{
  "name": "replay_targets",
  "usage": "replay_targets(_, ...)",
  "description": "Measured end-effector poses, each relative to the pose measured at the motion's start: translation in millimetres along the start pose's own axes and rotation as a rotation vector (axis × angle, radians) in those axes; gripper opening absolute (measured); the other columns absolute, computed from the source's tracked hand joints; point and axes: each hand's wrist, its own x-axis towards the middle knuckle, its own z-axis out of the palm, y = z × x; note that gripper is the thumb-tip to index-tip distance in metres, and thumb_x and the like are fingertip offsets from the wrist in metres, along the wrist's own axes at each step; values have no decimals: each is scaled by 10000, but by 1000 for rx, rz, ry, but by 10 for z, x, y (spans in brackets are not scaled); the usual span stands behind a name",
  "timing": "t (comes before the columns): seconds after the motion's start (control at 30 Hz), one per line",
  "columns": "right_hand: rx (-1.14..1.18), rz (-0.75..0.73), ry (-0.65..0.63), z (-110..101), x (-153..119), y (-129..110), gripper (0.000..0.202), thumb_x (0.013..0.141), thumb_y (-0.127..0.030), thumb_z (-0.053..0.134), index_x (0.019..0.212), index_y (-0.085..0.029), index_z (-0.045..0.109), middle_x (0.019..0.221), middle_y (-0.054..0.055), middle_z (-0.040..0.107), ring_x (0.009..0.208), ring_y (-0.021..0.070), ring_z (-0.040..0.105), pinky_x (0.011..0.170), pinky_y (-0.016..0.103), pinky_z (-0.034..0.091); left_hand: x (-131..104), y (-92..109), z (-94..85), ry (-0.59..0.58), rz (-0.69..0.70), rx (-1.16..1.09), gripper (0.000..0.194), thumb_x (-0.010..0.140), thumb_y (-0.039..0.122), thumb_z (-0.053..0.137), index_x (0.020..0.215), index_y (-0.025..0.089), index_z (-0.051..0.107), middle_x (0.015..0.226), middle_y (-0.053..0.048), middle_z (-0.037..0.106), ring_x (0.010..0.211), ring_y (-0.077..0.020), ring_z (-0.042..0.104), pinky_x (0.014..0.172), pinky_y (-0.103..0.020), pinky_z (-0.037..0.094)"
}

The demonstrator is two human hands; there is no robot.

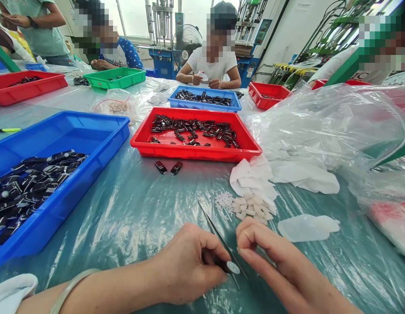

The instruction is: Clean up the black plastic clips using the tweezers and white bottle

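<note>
Gripping a small dark part [224,265], its pale round end [233,267] left exposed, the left hand [192,266] faces the right hand [280,261], pinched closed, contents unclear, with tweezers [215,227] between and pale pieces [253,208] just beyond, likely for easy reach.

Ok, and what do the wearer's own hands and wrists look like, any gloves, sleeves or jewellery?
No gloves on either. Left hand: smooth, pale, rounded bangle around the forearm; white cloth beside it at the picture's edge, possibly a sleeve end. Right hand: no jewellery or sleeve in view. No markings that I can make out.
</note>
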Motion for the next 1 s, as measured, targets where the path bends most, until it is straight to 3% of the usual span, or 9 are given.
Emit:
replay_targets(0.1, 392, 174, -139, -105, -18, -91, 200, 919, -284, 379, 730, -229, 415, 771, 6, 464, 679, 129, 473, 568, 225, 437, -2, 10, -1, -12, 1, 6, 173, 630, 117, 591, 764, 105, 702, 566, 24, 563, 512, -65, 482, 470, -142, 343)
replay_targets(0.23, 609, 289, -230, -78, 7, -94, 230, 889, -352, 425, 701, -219, 429, 742, -7, 411, 637, 118, 404, 521, 218, 378, 12, 20, 0, 0, 19, 19, 173, 633, 114, 585, 761, 100, 701, 549, 30, 542, 501, -61, 462, 463, -143, 332)
replay_targets(0.4, 779, 406, -279, -10, 46, -86, 264, 872, -404, 458, 704, -201, 447, 724, -25, 373, 562, 83, 313, 465, 200, 293, 13, 19, 3, -9, 27, 3, 170, 636, 110, 582, 752, 96, 705, 537, 36, 521, 493, -53, 437, 454, -137, 317)
replay_targets(0.63, 950, 537, -291, 35, 73, -97, 320, 798, -459, 567, 670, -193, 443, 669, -48, 332, 542, 73, 281, 438, 189, 277, -16, 13, 11, -13, 37, 3, 190, 636, 104, 564, 764, 88, 703, 538, 37, 512, 480, -48, 409, 438, -137, 298)
replay_targets(1.0, 1059, 650, -222, 126, 49, -59, 324, 694, -456, 687, 685, -173, 531, 594, -54, 423, 464, 43, 371, 396, 158, 347, -5, 27, 17, -24, 70, -4, 209, 648, 79, 554, 765, 96, 725, 514, 43, 489, 465, -39, 376, 429, -129, 283)
